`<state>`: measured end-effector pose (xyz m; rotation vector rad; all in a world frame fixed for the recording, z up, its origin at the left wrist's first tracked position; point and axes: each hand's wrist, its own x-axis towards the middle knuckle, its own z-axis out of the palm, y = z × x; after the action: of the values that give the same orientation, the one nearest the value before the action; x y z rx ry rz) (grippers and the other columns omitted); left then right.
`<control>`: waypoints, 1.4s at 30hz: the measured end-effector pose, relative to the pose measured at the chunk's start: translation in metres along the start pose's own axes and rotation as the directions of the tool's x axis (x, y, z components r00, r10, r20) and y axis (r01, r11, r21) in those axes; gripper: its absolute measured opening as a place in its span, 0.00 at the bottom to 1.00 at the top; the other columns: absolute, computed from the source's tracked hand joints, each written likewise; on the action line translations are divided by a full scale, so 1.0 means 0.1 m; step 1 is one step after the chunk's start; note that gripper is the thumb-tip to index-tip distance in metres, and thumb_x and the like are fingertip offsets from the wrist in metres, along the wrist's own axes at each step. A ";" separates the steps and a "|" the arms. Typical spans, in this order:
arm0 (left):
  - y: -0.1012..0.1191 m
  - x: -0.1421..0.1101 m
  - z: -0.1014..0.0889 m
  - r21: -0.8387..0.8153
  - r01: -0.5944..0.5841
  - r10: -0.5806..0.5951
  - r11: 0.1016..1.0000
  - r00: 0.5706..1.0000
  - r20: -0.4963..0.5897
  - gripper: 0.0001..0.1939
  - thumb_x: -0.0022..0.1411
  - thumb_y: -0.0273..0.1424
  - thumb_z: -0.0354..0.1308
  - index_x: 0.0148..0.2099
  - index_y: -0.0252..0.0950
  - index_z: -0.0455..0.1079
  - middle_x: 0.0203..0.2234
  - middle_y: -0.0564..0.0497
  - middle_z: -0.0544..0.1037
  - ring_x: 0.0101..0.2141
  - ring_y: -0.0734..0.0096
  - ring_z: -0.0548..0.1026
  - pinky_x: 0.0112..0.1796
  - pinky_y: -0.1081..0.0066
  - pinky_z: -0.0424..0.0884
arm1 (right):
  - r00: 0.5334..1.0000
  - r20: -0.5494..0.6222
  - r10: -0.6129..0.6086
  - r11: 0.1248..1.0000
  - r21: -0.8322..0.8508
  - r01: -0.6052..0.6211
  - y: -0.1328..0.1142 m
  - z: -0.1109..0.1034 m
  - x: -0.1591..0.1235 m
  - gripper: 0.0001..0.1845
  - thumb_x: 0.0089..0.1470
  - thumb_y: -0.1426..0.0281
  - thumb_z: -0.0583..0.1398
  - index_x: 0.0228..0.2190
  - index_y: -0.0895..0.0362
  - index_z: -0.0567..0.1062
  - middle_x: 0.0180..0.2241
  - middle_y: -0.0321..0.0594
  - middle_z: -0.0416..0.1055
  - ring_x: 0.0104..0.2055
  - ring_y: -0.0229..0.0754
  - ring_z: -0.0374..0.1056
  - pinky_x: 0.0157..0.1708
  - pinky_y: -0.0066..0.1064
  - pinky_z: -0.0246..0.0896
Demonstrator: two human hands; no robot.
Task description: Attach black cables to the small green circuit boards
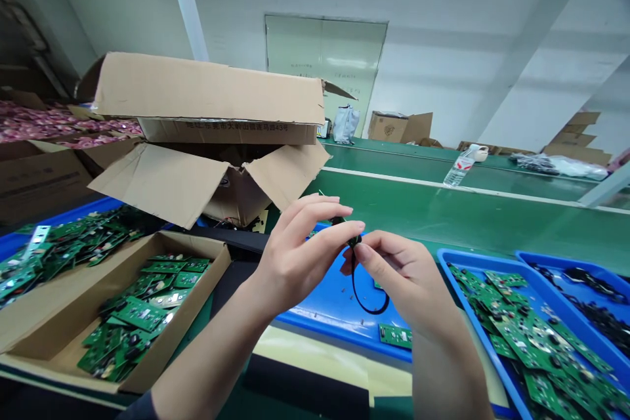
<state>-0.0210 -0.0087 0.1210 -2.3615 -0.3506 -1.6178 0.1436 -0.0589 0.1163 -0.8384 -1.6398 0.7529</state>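
Note:
Above the middle blue tray (315, 315), my two hands meet in front of me. My left hand (290, 252) is closed around a small green circuit board (353, 240), mostly hidden by the fingers. Thumb and fingers of my right hand (401, 269) pinch a thin black cable (355, 292) close to the board. The cable hangs below in a loop. Whether its end is joined to the board cannot be made out. Another green circuit board (395, 335) lies flat in the tray under my right hand.
To the left, a cardboard box (216, 256) holds many green boards, with a large open carton (211, 98) behind it. On the right stand a blue tray of boards (445, 259) and a blue tray of black cables (529, 256). A water bottle (460, 167) leans on the green conveyor.

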 end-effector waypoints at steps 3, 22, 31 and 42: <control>-0.01 -0.01 0.00 -0.019 0.007 -0.006 1.000 1.000 0.013 0.16 0.55 0.17 0.61 0.46 0.31 0.70 0.40 0.42 0.74 0.45 0.59 0.72 0.46 0.55 0.72 | 0.999 0.040 0.011 0.999 0.045 -0.012 0.01 -0.01 0.02 0.13 0.60 0.67 0.56 0.26 0.60 0.72 0.25 0.37 0.74 0.26 0.30 0.68 0.25 0.18 0.61; -0.01 0.06 -0.14 -0.205 0.010 0.033 0.979 0.978 0.204 0.17 0.56 0.18 0.62 0.50 0.29 0.70 0.40 0.43 0.75 0.39 0.70 0.73 0.37 0.71 0.74 | 0.948 0.304 0.097 0.953 0.247 -0.176 0.07 -0.14 0.04 0.14 0.57 0.68 0.57 0.21 0.59 0.67 0.20 0.36 0.68 0.26 0.34 0.63 0.26 0.25 0.59; 0.02 0.06 -0.16 -0.244 0.033 0.034 0.969 0.964 0.265 0.15 0.59 0.18 0.58 0.50 0.27 0.70 0.37 0.41 0.75 0.37 0.68 0.72 0.35 0.69 0.72 | 0.948 0.296 0.121 0.912 0.344 -0.224 0.09 -0.11 0.05 0.14 0.52 0.72 0.58 0.17 0.60 0.66 0.17 0.36 0.67 0.20 0.31 0.60 0.22 0.21 0.57; 0.05 0.08 -0.20 -0.232 0.061 0.007 0.971 0.960 0.282 0.16 0.60 0.22 0.59 0.52 0.30 0.68 0.39 0.41 0.75 0.39 0.68 0.73 0.37 0.69 0.74 | 0.960 0.270 0.077 0.961 0.234 -0.143 -0.01 -0.14 0.01 0.17 0.59 0.68 0.56 0.20 0.61 0.71 0.19 0.38 0.70 0.23 0.31 0.64 0.26 0.20 0.59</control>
<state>-0.0337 -0.0201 0.1350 -2.7903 -0.2534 -1.4034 0.1574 -0.0578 0.1207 -0.6742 -1.6884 1.1656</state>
